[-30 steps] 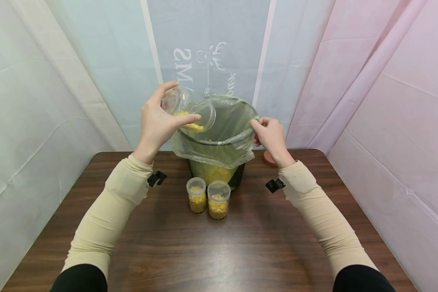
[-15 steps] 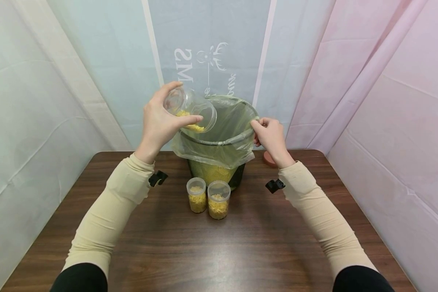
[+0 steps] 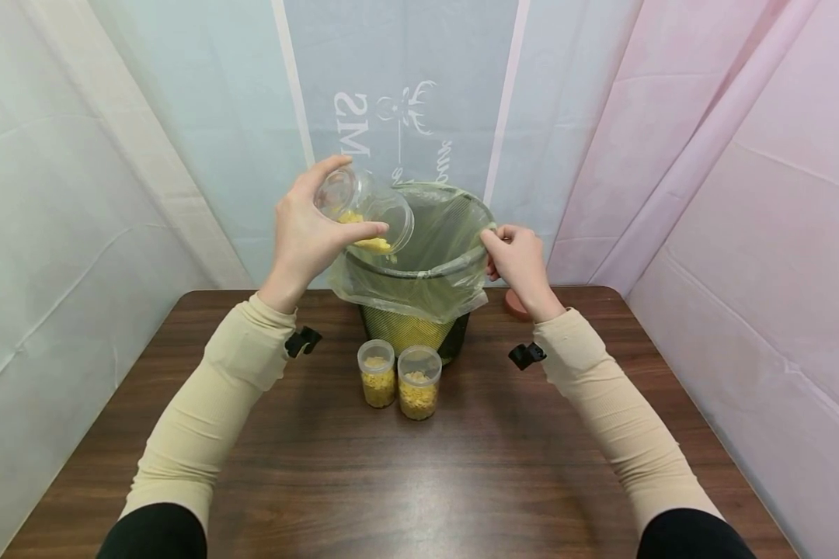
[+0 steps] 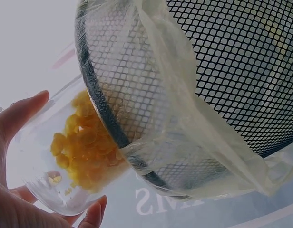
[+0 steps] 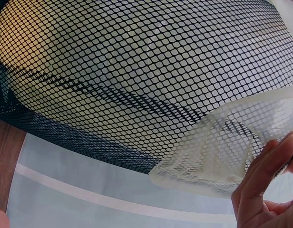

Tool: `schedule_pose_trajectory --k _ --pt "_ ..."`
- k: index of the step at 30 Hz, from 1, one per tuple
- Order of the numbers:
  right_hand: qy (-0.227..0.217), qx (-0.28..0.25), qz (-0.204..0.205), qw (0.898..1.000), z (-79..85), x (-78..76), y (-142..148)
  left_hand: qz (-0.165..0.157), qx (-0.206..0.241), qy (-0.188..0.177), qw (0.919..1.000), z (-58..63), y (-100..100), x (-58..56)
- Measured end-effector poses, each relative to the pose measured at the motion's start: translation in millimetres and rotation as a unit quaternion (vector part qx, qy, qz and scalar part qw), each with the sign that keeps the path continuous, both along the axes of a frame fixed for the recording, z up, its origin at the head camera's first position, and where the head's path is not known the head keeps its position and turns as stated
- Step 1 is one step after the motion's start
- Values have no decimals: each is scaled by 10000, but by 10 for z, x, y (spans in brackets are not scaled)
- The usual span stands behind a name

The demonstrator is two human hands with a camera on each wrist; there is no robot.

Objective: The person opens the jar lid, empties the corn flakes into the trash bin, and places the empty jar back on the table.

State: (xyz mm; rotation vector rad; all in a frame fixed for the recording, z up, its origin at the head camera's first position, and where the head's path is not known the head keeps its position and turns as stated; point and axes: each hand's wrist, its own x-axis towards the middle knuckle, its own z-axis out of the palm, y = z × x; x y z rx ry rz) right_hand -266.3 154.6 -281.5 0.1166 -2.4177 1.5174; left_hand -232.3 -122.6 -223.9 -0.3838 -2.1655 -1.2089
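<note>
My left hand (image 3: 306, 225) grips a clear plastic jar (image 3: 386, 208), tilted with its mouth over the left rim of a mesh wastebasket (image 3: 409, 332). Yellow flakes (image 4: 89, 147) lie along the jar's lower side, and a few hang just under its mouth in the head view. A pale green bin liner (image 3: 419, 295) lines the basket and folds out over its rim. On the opposite side, my right hand (image 3: 516, 260) pinches the liner and rim between thumb and fingers; the right wrist view shows the curled fingers (image 5: 263, 178) at the rim.
Two upright clear jars, a left one (image 3: 377, 380) and a right one (image 3: 419, 392), hold yellow flakes in front of the basket. A reddish round lid (image 3: 516, 303) lies behind my right wrist. The brown wooden table (image 3: 419, 481) ends at a curtain (image 3: 566, 116).
My left hand and the jar have shifted slightly right. Some yellow flakes now drop from the jar's mouth into the basket. The right hand stays in place.
</note>
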Motion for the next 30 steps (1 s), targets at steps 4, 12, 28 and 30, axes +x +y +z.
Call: schedule_pose_trajectory --k 4,12,28,30 --pt "7 26 -24 10000 -5 -1 3 15 -42 -32 10000 4 3 5" --pt "51 102 -118 9999 -11 -13 9 38 -99 -74 9999 18 15 7" --pt "49 142 -113 9998 -10 -3 5 -78 -367 96 9992 5 36 -19" --pt "49 134 -111 9998 -8 0 6 -85 -424 138 9990 3 39 -21"
